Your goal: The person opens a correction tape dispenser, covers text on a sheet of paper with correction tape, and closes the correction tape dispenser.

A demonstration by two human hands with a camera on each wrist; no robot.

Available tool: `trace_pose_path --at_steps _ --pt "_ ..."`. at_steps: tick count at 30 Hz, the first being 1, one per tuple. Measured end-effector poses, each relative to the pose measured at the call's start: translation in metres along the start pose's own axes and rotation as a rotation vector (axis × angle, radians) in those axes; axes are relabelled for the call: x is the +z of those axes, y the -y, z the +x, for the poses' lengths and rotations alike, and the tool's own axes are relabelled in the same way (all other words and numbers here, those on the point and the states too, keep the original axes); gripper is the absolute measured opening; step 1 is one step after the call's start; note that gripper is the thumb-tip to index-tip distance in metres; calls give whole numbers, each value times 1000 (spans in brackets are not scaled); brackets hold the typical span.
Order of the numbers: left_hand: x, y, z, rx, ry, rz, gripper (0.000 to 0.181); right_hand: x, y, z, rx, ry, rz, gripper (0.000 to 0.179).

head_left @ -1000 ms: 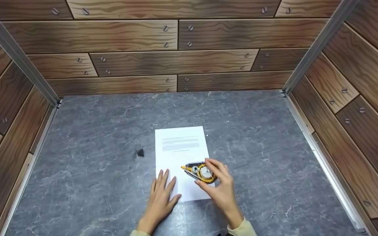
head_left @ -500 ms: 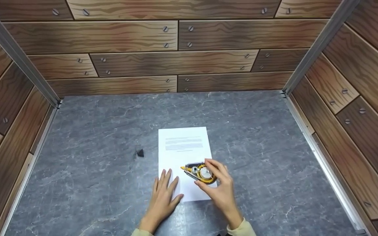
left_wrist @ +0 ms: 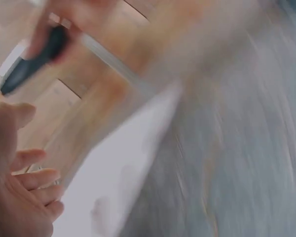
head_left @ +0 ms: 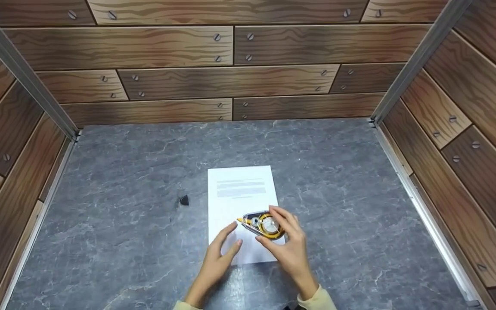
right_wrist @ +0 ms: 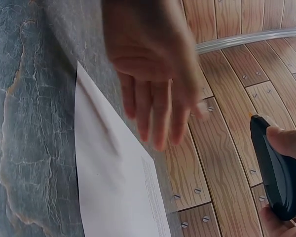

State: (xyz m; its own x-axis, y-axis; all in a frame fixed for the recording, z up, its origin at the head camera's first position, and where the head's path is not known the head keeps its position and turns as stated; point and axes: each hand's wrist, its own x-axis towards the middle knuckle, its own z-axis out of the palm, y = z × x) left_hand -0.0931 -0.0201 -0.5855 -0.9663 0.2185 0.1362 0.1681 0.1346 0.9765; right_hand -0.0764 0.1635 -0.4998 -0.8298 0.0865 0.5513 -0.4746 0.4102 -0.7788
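My right hand (head_left: pixel 292 249) holds a correction tape dispenser (head_left: pixel 261 224) between thumb and fingers, above the lower part of a white sheet of paper (head_left: pixel 230 209). The dispenser has yellow and black parts, a see-through face with a round reel, and a yellow tip pointing left. My left hand (head_left: pixel 217 255) is raised over the sheet's lower left, its index fingertip right by that tip. In the left wrist view, its fingers (left_wrist: pixel 42 178) are loosely bent with nothing in the palm. The right wrist view shows the dispenser's dark side (right_wrist: pixel 278 173) under my right thumb (right_wrist: pixel 286 142).
Printed lines (head_left: pixel 241 188) cross the upper part of the sheet. A small black piece (head_left: pixel 184 200) lies on the grey marbled table (head_left: pixel 123 193), left of the paper. Wood-patterned walls (head_left: pixel 179 47) with metal rails (head_left: pixel 424 215) enclose the table at the back and sides.
The sheet slid slightly right under my flat left hand. That hand then lifted off the paper and came to the dispenser's tip. My right hand stayed nearly still with the dispenser.
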Motion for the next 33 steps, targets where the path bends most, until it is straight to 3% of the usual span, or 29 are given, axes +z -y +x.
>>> trace_pose_path --at_steps 3,6,10,16,23,33 --pt "2 -16 3 -132 5 -296 49 1 0 0 -1 4 24 70" --pt "5 -27 4 -211 -13 -559 51 3 2 -1 14 6 43 71" --pt "12 -38 6 -251 -45 -760 51 7 3 -4 35 17 75 72" --pt "20 -43 9 -298 -118 -806 50 14 2 -7 27 31 108 73" --pt "25 -48 10 -361 -224 -813 34 17 -1 -9 39 24 122 73" --pt "26 -50 10 -339 -266 -827 29 19 1 -7 22 29 127 75"
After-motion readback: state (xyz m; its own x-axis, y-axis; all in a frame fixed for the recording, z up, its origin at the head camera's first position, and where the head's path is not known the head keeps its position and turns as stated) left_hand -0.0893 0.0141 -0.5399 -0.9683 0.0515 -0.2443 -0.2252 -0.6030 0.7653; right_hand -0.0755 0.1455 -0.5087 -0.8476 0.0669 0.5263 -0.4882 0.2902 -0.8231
